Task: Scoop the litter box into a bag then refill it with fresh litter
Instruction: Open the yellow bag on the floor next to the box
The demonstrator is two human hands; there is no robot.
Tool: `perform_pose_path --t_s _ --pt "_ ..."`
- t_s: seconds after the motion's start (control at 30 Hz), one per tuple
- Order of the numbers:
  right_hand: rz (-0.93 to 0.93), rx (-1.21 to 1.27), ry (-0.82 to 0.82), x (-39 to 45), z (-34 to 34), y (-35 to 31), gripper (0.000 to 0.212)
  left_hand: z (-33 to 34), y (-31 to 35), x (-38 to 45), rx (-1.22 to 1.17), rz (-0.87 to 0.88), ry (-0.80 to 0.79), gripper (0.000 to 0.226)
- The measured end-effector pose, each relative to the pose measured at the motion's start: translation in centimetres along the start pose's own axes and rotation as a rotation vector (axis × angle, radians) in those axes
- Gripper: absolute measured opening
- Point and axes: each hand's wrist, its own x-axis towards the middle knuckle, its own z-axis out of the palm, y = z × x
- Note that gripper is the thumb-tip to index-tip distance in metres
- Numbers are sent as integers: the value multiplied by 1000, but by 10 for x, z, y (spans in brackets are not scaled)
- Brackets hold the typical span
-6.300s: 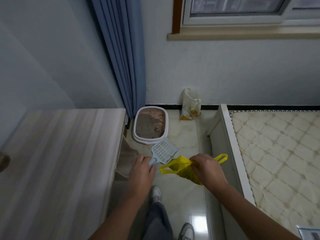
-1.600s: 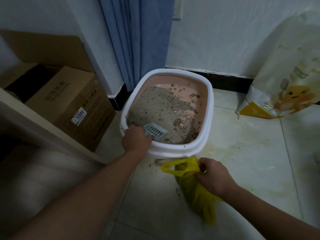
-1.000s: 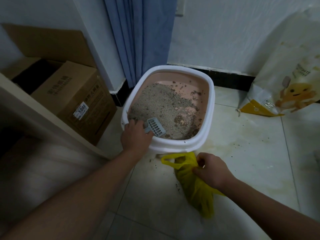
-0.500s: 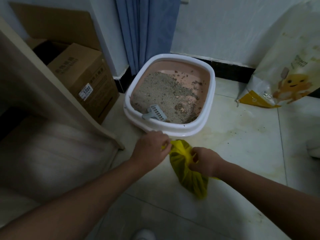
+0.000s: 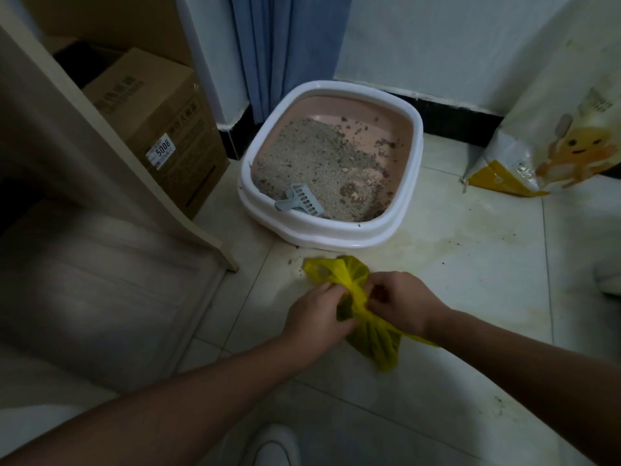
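Both hands pinch the yellow plastic bag (image 5: 366, 317) low over the tiled floor (image 5: 470, 270): left hand (image 5: 316, 317) and right hand (image 5: 400, 304) have fingers curled into its crumpled mouth. Just beyond, the grey litter scoop (image 5: 300, 201) lies inside the litter box (image 5: 415, 156).

We see a thin crinkled yellow plastic bag (image 5: 366, 327); smooth glossy plastic litter box (image 5: 411, 169) holding coarse grainy litter (image 5: 309, 163); grey matt plastic scoop (image 5: 300, 200); matt cardboard box (image 5: 161, 129); glossy stained floor tiles (image 5: 470, 270); blue cloth curtain (image 5: 289, 45).
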Motion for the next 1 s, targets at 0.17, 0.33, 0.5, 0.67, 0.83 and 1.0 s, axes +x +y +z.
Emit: perform_pose_path --t_s 0.17,0.33,0.5,0.67,0.83,1.0 --pt "-48 35 131 1 -12 -5 9 -1 6 6 -66 67 130 13" --pt "-127 37 201 2 -31 -22 13 -29 0 2 -121 150 305 16" --pt "-144 -56 143 7 -29 -30 11 -46 -17 -5 -101 126 369 17" --pt "-66 -121 79 6 -17 -16 8 -42 -52 -16 -1 85 330 18" --pt "88 -193 6 14 -9 -11 7 -41 -69 -16 57 5 277 13" --pt "-27 -169 35 21 -1 -30 47 -43 -53 -9 89 141 227 34"
